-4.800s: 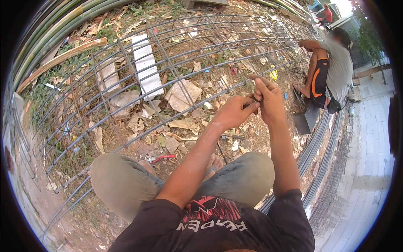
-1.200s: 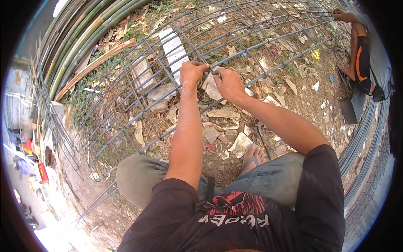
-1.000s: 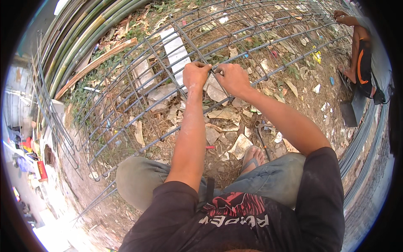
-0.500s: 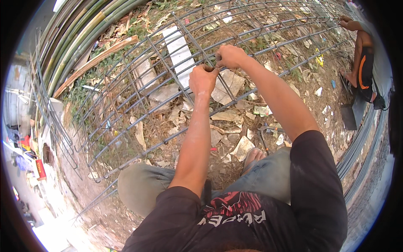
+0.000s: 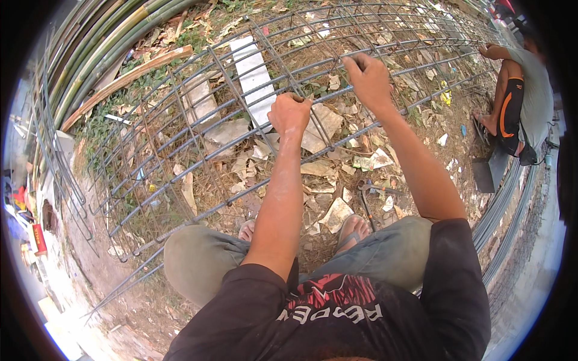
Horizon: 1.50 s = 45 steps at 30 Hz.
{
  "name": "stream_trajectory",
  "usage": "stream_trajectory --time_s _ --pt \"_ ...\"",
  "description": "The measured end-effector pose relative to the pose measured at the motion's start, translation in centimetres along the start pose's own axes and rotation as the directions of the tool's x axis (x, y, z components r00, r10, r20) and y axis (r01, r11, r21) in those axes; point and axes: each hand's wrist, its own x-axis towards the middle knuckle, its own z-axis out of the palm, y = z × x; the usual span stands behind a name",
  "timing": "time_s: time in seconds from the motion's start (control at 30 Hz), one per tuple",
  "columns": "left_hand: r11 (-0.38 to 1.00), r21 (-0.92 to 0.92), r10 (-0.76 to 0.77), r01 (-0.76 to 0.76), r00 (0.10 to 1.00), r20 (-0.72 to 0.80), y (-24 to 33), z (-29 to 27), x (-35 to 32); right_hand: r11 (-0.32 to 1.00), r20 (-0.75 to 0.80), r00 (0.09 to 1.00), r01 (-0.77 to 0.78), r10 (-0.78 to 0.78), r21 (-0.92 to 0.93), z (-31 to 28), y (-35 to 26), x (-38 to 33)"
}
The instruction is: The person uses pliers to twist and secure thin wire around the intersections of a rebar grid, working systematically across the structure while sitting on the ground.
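A long cage of steel rebar (image 5: 232, 146), with straight bars and square stirrups, stretches across the ground in front of me. My left hand (image 5: 290, 114) is closed at a crossing of a bar and a stirrup (image 5: 315, 111), its thumb and forefinger pressed together; what lies between them is hidden. Off to the right, my right hand (image 5: 369, 81) is over the cage with its fingers curled in and the thumb against the forefinger. Anything thin in that pinch is too small to make out. Near my feet lies a dark pincer-like tool (image 5: 368, 204).
Bamboo poles (image 5: 114, 45) and a wooden plank (image 5: 129, 84) lie at the far left. A white board (image 5: 253, 75) and broken slabs (image 5: 322, 129) sit under the cage. At right another person (image 5: 530, 90) crouches by the cage, near a bundle of steel bars (image 5: 503, 207).
My right hand has moved away from my left, to the right along the cage. The left hand stays at the crossing. The view has shifted slightly, showing more of the other person.
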Motion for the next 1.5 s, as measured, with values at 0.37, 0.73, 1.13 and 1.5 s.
stream_trajectory --time_s 0.37,0.73,1.13,1.5 --pt "0.999 0.040 0.028 -0.026 0.999 -0.047 -0.6 -0.2 0.0 0.828 0.384 0.844 0.491 -0.374 -0.271 7.7 3.5 -5.6" --pt "0.993 -0.028 0.111 -0.114 0.989 -0.099 -2.0 -0.1 0.1 0.846 0.419 0.864 0.427 -0.278 -0.319 6.4 1.8 -6.4" --pt "0.957 -0.082 0.264 -0.280 0.951 -0.163 -2.7 0.9 -0.5 0.779 0.547 0.797 0.505 -0.255 -0.372 4.7 1.8 -6.8" --pt "0.829 -0.068 0.516 -0.556 0.805 -0.292 -4.4 1.3 -1.6 0.604 0.653 0.619 0.740 -0.436 -0.298 4.2 -0.8 -1.7"
